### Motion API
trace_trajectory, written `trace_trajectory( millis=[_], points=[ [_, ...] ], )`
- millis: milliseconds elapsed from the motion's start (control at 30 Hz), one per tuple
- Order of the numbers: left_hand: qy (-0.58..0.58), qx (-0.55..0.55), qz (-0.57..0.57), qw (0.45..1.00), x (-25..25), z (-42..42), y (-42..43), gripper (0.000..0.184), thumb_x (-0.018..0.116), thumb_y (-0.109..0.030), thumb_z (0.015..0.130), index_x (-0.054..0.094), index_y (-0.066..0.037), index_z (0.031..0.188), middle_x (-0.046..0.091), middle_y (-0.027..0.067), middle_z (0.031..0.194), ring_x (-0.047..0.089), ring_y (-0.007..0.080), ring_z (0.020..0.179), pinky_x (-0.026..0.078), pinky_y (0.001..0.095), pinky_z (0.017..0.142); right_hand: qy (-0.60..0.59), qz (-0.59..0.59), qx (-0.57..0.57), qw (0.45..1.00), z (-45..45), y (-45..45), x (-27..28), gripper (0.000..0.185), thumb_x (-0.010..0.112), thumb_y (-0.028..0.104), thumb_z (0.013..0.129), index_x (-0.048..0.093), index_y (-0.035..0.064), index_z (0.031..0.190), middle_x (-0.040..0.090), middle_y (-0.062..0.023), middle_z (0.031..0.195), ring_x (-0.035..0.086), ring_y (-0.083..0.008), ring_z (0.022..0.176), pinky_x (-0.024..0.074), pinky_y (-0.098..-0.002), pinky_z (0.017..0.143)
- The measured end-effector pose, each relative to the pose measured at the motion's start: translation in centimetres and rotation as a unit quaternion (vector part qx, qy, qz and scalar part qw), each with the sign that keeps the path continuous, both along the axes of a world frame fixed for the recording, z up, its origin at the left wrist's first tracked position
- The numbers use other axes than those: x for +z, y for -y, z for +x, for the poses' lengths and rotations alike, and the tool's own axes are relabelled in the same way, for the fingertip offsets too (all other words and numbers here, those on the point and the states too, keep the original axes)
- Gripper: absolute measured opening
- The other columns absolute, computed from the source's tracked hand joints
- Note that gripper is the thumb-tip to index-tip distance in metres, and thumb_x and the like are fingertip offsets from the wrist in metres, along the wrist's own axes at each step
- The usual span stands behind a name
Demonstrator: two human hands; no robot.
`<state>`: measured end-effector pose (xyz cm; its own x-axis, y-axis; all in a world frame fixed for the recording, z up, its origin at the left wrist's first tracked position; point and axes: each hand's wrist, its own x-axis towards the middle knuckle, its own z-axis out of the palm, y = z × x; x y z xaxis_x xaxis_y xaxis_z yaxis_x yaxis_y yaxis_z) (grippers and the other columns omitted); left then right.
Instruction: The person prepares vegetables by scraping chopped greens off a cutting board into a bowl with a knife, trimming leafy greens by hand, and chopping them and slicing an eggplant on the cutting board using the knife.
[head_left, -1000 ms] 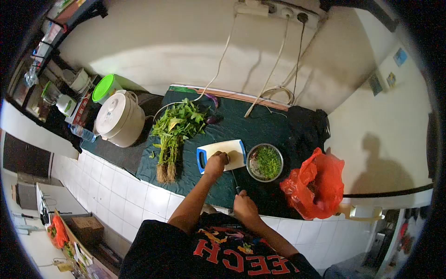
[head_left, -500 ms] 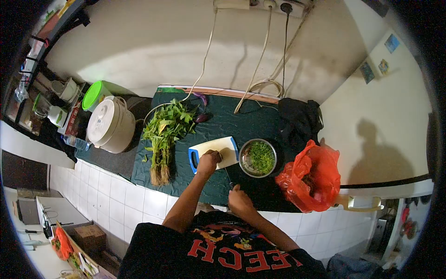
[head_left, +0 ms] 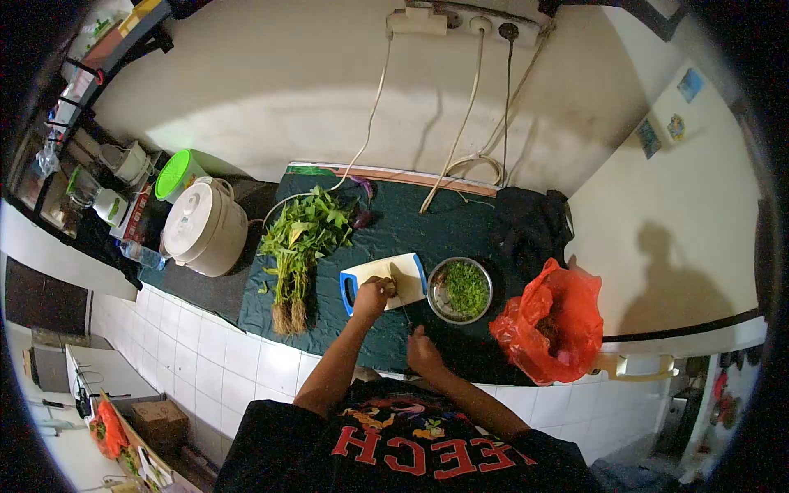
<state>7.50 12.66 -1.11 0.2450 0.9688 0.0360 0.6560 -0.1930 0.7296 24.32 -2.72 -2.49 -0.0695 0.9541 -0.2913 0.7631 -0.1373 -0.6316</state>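
My left hand is closed on a small brownish piece of food, pressed onto the white cutting board with blue ends. What kind of food it is, I cannot make out. Near the board's front edge, my right hand is wrapped round the dark handle of a knife. The knife's thin blade points toward the board and is hard to see against the dark cloth. Just right of the board stands a metal bowl holding chopped greens.
Left of the board lies a rooted bunch of leafy greens, with a purple eggplant behind it. An open red plastic bag stands at the table's right end. A white rice cooker is at the left. Cords hang down the wall.
The camera view has tilted slightly, so the whole scene sits a little lower. Both hands keep nearly the same places, and more of the brownish piece shows beside my left fingers.
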Motion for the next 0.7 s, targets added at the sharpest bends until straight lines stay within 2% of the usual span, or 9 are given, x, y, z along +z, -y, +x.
trace_trajectory(
  millis=[133, 200, 233, 300, 400, 533, 600, 700],
  points=[
    [-0.019, 0.011, 0.010, 1.000, 0.9, 0.0, 0.3, 0.033, 0.072, -0.016, 0.080, 0.072, -0.005, 0.111, 0.066, 0.0204, 0.101, 0.067, 0.0366, 0.085, 0.053, 0.0429, 0.078, 0.020, -0.014, -0.016, 1.000, 0.6, -2.7, 0.2, 0.035, 0.048, 0.024, 0.101, 0.046, -0.0093, 0.111, 0.063, -0.0299, 0.072, 0.065, -0.0473, 0.066, 0.0517, -0.0512, 0.054],
    [-0.006, 0.049, -0.005, 0.999, 2.6, 0.5, 1.2, 0.035, 0.075, -0.021, 0.078, 0.073, -0.005, 0.110, 0.066, 0.0198, 0.097, 0.067, 0.0348, 0.083, 0.053, 0.0420, 0.075, 0.083, 0.049, 0.023, 0.995, 1.0, -2.5, 1.5, 0.032, 0.048, 0.025, 0.101, 0.047, -0.0070, 0.105, 0.063, -0.0301, 0.072, 0.065, -0.0468, 0.067, 0.0519, -0.0525, 0.055],
    [-0.006, 0.050, -0.007, 0.999, 2.5, 0.5, 1.3, 0.035, 0.075, -0.021, 0.078, 0.073, -0.005, 0.110, 0.066, 0.0198, 0.097, 0.067, 0.0348, 0.083, 0.053, 0.0420, 0.075, 0.083, 0.048, 0.025, 0.995, 1.1, -2.5, 3.0, 0.032, 0.048, 0.025, 0.101, 0.047, -0.0070, 0.105, 0.063, -0.0301, 0.072, 0.065, -0.0468, 0.067, 0.0519, -0.0525, 0.055],
    [-0.005, 0.069, -0.007, 0.998, 2.2, 0.7, 1.5, 0.035, 0.075, -0.021, 0.079, 0.073, -0.005, 0.110, 0.066, 0.0196, 0.096, 0.067, 0.0352, 0.083, 0.053, 0.0426, 0.075, 0.004, 0.018, 0.000, 1.000, 1.3, -3.0, 5.9, 0.031, 0.047, 0.024, 0.101, 0.046, -0.0062, 0.101, 0.063, -0.0305, 0.072, 0.064, -0.0483, 0.067, 0.0512, -0.0554, 0.057],
    [-0.014, 0.078, 0.027, 0.996, 2.0, 0.9, 1.7, 0.031, 0.072, -0.019, 0.081, 0.073, -0.004, 0.108, 0.066, 0.0196, 0.096, 0.066, 0.0365, 0.084, 0.053, 0.0437, 0.075, 0.001, 0.020, 0.012, 1.000, 1.4, -2.8, 8.3, 0.031, 0.047, 0.024, 0.102, 0.046, -0.0071, 0.100, 0.063, -0.0300, 0.072, 0.064, -0.0485, 0.066, 0.0512, -0.0551, 0.057],
    [-0.030, 0.070, 0.019, 0.997, 1.6, 0.9, 1.5, 0.025, 0.068, -0.015, 0.083, 0.074, -0.004, 0.105, 0.066, 0.0194, 0.097, 0.066, 0.0378, 0.085, 0.053, 0.0444, 0.077, 0.011, 0.049, 0.050, 0.997, 0.9, -2.2, 11.4, 0.032, 0.046, 0.024, 0.102, 0.046, -0.0080, 0.100, 0.063, -0.0303, 0.072, 0.064, -0.0485, 0.067, 0.0512, -0.0550, 0.057],
    [-0.065, 0.055, -0.005, 0.996, 1.4, 0.8, 1.3, 0.025, 0.068, -0.016, 0.086, 0.072, -0.008, 0.109, 0.066, 0.0202, 0.100, 0.067, 0.0370, 0.087, 0.054, 0.0442, 0.077, 0.020, -0.042, 0.008, 0.999, 0.5, -2.1, 12.5, 0.027, 0.048, 0.021, 0.100, 0.048, -0.0066, 0.099, 0.064, -0.0307, 0.079, 0.066, -0.0477, 0.077, 0.0527, -0.0554, 0.066],
    [-0.052, 0.044, -0.003, 0.998, 2.0, 0.7, 1.4, 0.020, 0.066, -0.015, 0.087, 0.074, -0.005, 0.102, 0.065, 0.0196, 0.100, 0.066, 0.0376, 0.087, 0.054, 0.0452, 0.077, 0.018, -0.045, 0.010, 0.999, 0.1, -2.1, 12.2, 0.027, 0.047, 0.019, 0.099, 0.048, -0.0080, 0.099, 0.065, -0.0306, 0.080, 0.066, -0.0476, 0.078, 0.0534, -0.0555, 0.068]
  ],
)
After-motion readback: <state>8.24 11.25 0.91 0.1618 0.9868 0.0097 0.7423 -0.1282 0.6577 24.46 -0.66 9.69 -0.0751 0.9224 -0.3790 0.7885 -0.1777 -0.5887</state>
